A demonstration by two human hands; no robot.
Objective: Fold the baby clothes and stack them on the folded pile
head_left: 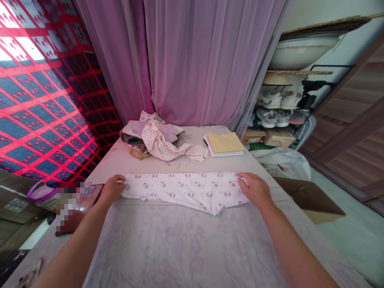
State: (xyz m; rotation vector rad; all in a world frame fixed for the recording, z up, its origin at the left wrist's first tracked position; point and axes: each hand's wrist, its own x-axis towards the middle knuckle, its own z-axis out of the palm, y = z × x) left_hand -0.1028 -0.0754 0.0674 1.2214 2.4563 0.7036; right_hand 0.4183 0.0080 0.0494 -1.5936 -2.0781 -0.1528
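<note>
**Left hand (111,190) and right hand (255,189) on the ends of the printed garment (186,191)**

Your right hand lies palm down, its fingers spread flat over the right end of the printed garment and not closed around it. Your left hand rests at the left end with its fingers curled onto the hem. Whether it pinches the cloth or only touches it cannot be told from this view.

Both your forearms come in from the bottom corners, over the pale floral cover (186,248) of the table. The printed garment, white with small pink figures, lies flat and crosswise on that cover between your hands. Its lower edge dips to a point right of the middle.

Just left of your left hand a reddish flat object (93,194), partly blurred, lies at the table's edge. Right of the table a cardboard box (312,202) sits on the floor.

Farther back on the table, left of the middle, is a loose pile of clothes (156,138) with a striped piece on top. A folded yellow cloth (225,143) lies on a white stack near it, apart from the pile.

Behind the table hangs a purple curtain (195,60). A red-and-blue checked blanket (36,100) is at the far left, and a rack of shoes (276,108) at the far right.
</note>
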